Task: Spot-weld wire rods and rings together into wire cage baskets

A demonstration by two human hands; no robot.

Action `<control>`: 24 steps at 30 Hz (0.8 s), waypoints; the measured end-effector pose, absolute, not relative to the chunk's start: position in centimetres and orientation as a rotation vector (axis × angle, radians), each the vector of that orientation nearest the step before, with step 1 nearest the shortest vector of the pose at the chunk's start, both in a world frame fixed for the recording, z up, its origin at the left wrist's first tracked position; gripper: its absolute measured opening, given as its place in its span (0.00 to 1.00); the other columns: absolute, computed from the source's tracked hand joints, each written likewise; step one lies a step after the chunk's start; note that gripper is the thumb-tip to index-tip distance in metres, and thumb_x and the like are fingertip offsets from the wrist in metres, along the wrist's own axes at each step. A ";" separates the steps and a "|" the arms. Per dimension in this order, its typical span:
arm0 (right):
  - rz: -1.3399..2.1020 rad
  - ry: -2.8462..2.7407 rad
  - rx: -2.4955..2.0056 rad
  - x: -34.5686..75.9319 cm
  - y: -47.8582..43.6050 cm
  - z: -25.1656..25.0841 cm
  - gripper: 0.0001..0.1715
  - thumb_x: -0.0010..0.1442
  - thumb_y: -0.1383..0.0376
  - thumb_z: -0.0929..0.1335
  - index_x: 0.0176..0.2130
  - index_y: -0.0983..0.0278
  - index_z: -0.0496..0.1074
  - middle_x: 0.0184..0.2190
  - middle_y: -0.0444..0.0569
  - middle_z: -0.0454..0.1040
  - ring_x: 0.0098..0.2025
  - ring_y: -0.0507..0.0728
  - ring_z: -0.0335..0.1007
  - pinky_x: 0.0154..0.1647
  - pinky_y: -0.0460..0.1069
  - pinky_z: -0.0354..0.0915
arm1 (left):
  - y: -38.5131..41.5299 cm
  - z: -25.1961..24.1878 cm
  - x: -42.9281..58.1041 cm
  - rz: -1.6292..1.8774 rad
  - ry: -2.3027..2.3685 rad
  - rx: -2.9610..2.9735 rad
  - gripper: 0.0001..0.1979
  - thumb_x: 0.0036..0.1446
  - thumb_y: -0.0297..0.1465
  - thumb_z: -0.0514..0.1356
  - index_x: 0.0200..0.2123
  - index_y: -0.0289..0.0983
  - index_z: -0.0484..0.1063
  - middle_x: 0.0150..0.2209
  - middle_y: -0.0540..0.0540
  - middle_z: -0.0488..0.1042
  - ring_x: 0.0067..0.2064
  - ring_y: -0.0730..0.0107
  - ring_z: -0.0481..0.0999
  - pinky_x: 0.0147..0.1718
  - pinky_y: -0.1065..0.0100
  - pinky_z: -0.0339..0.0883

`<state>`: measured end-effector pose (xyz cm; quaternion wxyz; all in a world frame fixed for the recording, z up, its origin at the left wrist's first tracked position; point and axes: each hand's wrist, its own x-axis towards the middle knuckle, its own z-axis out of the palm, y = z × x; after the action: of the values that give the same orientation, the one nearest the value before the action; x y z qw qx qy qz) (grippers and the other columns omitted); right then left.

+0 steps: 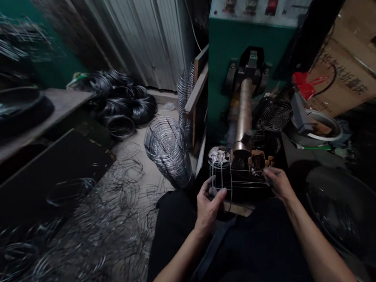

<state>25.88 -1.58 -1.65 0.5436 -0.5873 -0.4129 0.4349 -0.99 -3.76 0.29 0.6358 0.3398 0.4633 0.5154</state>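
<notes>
A wire grille (237,177) lies across the front of a green welding machine (232,53), under its copper-coloured electrode arm (244,118). My left hand (209,203) is closed on the grille's left edge, fingers curled round the wires. My right hand (278,182) grips the grille's right edge, fingers closed on the wire. My lap in dark clothing sits just below both hands.
A stack of finished wire baskets (168,150) stands on the floor left of the machine. Loose wire rings (84,245) litter the floor. Coils of dark wire (125,103) lie by the wall. A small fan (276,116) and a cardboard box (353,61) are at right.
</notes>
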 end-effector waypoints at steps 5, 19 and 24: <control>1.065 -0.967 -1.385 26.0 -1.3 -1.5 0.32 0.48 0.46 0.76 0.17 0.62 0.59 0.17 0.39 0.52 0.21 0.48 0.45 0.19 0.46 0.45 | -3.8 0.6 -0.9 1.174 1.043 0.762 0.36 0.46 0.41 0.72 0.56 0.33 0.68 0.23 0.57 0.64 0.22 0.80 0.63 0.21 0.76 0.60; 1.040 -0.991 -1.346 26.1 -0.3 -1.6 0.33 0.52 0.46 0.75 0.17 0.62 0.57 0.14 0.38 0.51 0.19 0.48 0.42 0.19 0.47 0.46 | -2.7 0.2 -0.2 1.150 0.954 0.743 0.38 0.48 0.43 0.71 0.58 0.33 0.64 0.19 0.61 0.61 0.15 0.79 0.61 0.14 0.74 0.60; 1.066 -0.994 -1.314 26.4 -1.9 -1.9 0.31 0.52 0.46 0.75 0.18 0.62 0.60 0.16 0.38 0.53 0.20 0.49 0.47 0.19 0.46 0.48 | -3.9 0.9 -1.0 1.130 1.002 0.735 0.36 0.46 0.40 0.73 0.55 0.33 0.67 0.21 0.59 0.65 0.20 0.80 0.65 0.20 0.76 0.62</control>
<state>26.44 -1.90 -1.88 0.5561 -0.5565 -0.4209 0.4516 -1.01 -3.93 0.85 0.6677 0.3257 0.4440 0.5010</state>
